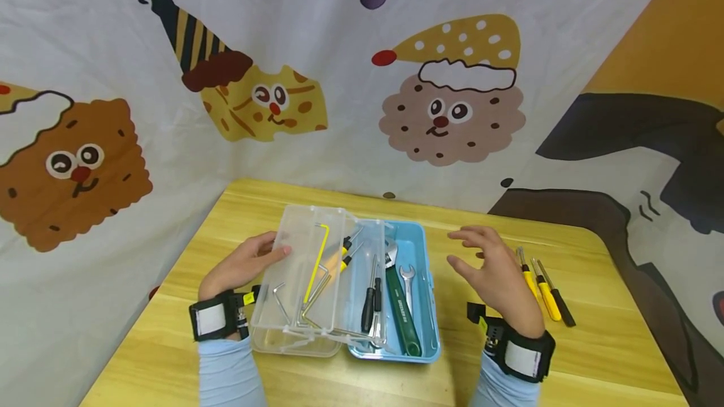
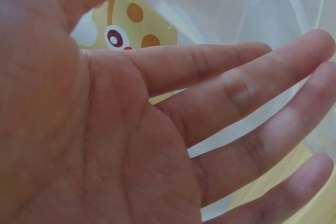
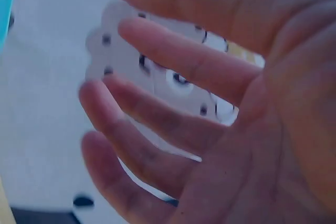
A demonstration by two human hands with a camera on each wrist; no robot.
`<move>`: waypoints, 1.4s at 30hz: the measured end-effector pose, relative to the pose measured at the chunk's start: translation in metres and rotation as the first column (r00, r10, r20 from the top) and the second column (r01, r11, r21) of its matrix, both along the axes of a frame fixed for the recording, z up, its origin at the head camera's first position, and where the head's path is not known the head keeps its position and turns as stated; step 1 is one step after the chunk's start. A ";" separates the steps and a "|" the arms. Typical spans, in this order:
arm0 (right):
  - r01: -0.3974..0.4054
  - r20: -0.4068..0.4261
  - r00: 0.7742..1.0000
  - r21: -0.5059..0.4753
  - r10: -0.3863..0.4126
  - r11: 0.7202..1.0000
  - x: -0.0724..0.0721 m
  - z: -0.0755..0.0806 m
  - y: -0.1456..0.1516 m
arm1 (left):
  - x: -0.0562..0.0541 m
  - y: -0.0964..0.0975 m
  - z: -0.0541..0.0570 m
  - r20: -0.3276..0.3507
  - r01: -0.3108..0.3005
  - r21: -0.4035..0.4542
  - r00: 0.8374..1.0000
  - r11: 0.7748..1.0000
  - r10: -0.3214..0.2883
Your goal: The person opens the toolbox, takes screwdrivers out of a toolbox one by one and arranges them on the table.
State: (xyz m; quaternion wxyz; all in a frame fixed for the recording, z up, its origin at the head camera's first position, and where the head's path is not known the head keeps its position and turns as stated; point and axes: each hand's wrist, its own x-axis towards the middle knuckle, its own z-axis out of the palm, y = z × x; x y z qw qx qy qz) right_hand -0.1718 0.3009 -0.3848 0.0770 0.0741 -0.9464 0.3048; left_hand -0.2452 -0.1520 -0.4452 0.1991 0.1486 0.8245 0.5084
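Observation:
My left hand (image 1: 243, 262) is at the left edge of a clear plastic lid (image 1: 296, 234), thumb over its face. In the left wrist view the fingers (image 2: 231, 93) extend nearly straight beside the clear plastic. Through the plastic I see a yellow hex key (image 1: 317, 262) and several metal ones. The lid overlaps a blue toolbox (image 1: 421, 237), which holds a green-handled adjustable wrench (image 1: 401, 309), a combination wrench (image 1: 408, 284) and black-handled screwdrivers (image 1: 368, 306). To the right of the box, my right hand (image 1: 492, 272) is raised and holds nothing, fingers spread and slightly bent.
Two yellow-handled tools (image 1: 545, 297) and a black-handled one (image 1: 560, 300) lie on the wooden table (image 1: 611, 344), right of my right hand. A printed cloth (image 1: 351, 162) with cartoon figures hangs behind the table.

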 end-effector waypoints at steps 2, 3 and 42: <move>-0.057 0.015 0.998 0.010 0.057 0.998 -0.001 0.000 -0.014 | 0.000 0.000 0.000 0.002 -0.001 0.000 1.000 1.000 0.001; -0.084 0.030 0.996 0.014 0.084 0.996 -0.002 -0.001 -0.020 | 0.000 0.000 0.000 0.004 -0.001 0.000 1.000 1.000 0.001; -0.224 0.222 0.956 0.123 0.193 0.967 0.006 -0.031 -0.127 | 0.000 -0.001 0.000 -0.021 -0.001 -0.017 1.000 1.000 0.000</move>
